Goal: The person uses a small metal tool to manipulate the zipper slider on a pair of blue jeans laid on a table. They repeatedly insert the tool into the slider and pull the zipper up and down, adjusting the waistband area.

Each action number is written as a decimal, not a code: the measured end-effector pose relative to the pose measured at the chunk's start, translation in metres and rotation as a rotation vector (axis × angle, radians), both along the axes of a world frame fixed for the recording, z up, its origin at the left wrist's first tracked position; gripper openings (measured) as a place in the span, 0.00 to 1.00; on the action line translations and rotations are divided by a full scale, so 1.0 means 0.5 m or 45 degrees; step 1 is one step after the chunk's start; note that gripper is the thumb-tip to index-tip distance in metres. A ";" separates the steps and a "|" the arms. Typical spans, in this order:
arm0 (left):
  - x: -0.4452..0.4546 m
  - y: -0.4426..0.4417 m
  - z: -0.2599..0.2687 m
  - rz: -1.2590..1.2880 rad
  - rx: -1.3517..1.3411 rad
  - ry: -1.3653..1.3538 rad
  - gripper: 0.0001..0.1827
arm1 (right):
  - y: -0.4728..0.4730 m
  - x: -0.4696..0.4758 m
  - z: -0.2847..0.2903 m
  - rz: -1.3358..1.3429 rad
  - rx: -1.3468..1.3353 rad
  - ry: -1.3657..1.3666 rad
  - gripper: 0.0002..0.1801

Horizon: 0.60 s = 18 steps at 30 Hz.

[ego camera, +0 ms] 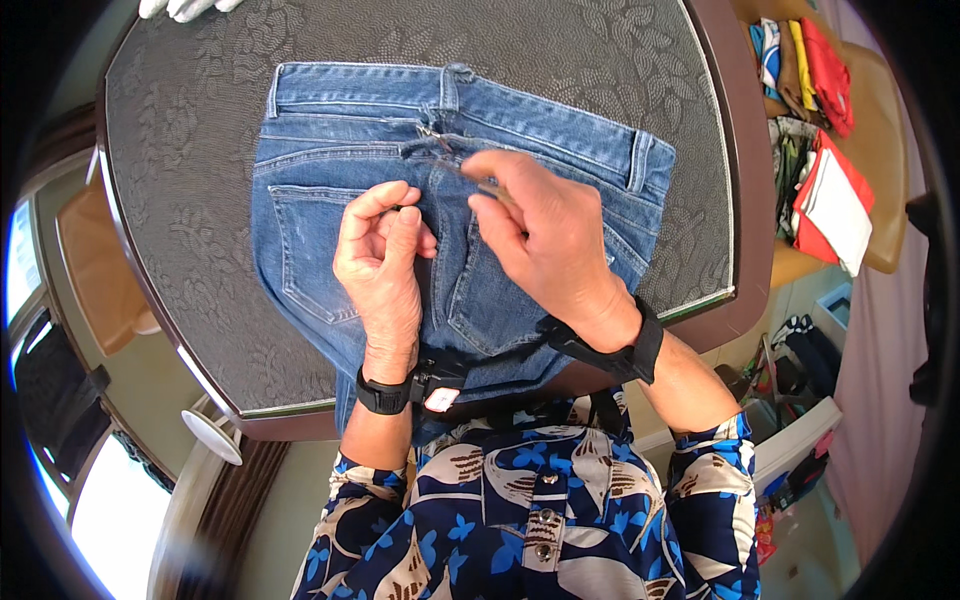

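A pair of blue denim jeans (337, 165) lies back side up before me, its waistband at the far edge. Below the middle belt loop the seam is frayed and partly apart, and a small shiny metal piece (429, 133) shows there. My right hand (551, 232) grips a thin metal tool (491, 189), blurred by motion, its tip close to the frayed seam; whether it is tweezers or thread snips I cannot tell. Over the left back pocket, my left hand (386, 262) is raised with curled fingers. A tiny dark spot shows between its thumb and forefinger, too small to identify.
The jeans rest on a table with a dark, leaf-patterned cover (202, 225). White cloth (191, 7) lies at its far left edge. On the right, a tan chair (877, 165) bears folded coloured clothes (825, 75). Another tan chair (105, 262) stands to the left.
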<state>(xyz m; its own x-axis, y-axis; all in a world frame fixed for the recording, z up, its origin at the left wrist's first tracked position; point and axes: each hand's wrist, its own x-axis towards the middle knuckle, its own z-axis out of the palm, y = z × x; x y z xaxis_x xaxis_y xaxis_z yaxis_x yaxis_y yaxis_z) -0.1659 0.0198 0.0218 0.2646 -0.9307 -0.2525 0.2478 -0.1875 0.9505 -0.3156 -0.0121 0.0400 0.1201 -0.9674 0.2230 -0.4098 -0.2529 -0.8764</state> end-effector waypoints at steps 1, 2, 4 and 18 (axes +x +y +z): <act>-0.001 -0.004 0.002 -0.014 -0.003 -0.001 0.11 | -0.009 0.002 -0.002 -0.034 -0.006 0.010 0.13; -0.002 -0.011 0.005 -0.029 -0.007 -0.002 0.11 | -0.019 0.003 -0.008 -0.072 -0.007 0.028 0.15; -0.012 -0.022 0.014 -0.040 0.012 -0.014 0.10 | -0.032 0.004 -0.011 -0.066 0.070 0.121 0.13; -0.040 -0.089 0.010 -0.136 0.039 -0.535 0.09 | -0.086 -0.010 -0.036 0.025 0.473 -0.004 0.04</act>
<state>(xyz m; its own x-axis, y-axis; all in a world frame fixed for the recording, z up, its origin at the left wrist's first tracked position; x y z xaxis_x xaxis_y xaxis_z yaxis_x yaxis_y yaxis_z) -0.1859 -0.0245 0.0269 0.2529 -0.9522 -0.1712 -0.1819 -0.2206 0.9582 -0.3207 -0.0552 0.0219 0.1391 -0.9799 -0.1428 -0.4052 0.0753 -0.9111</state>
